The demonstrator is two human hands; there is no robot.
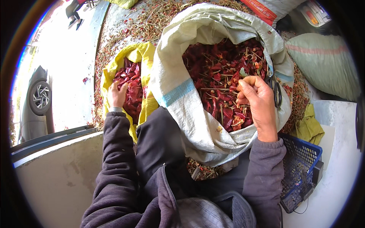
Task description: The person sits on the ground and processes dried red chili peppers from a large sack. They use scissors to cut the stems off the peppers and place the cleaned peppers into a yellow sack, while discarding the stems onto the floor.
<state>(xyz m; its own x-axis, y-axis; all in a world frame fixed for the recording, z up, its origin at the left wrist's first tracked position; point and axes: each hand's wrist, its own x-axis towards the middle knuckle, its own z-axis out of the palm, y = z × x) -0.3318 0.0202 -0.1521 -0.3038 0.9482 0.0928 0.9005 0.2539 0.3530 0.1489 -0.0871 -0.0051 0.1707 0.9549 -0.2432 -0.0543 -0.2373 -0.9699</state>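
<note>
My left hand [116,94] is at the mouth of a yellow woven bag [147,68], thumb and fingers apart. Dark red dried chili peppers [131,78], mostly without visible stems, fill that bag. Over a large white woven sack [182,68] with a blue stripe, my right hand [253,94] has thumb and forefinger pinched together. Whether something small sits between those fingertips is hard to tell. Inside the white sack lie dried red chilies mixed with stems and broken bits [219,85]. Black looped handles [276,91], apparently of scissors, hang at the sack's right rim.
Stems and chili scraps [151,22] litter the floor around the sacks. To the right are a full pale green sack [325,62], a blue plastic basket [305,151] and a yellow-green cloth or bag [309,125]. A parked car [37,99] and a person's legs [74,17] appear outside at left.
</note>
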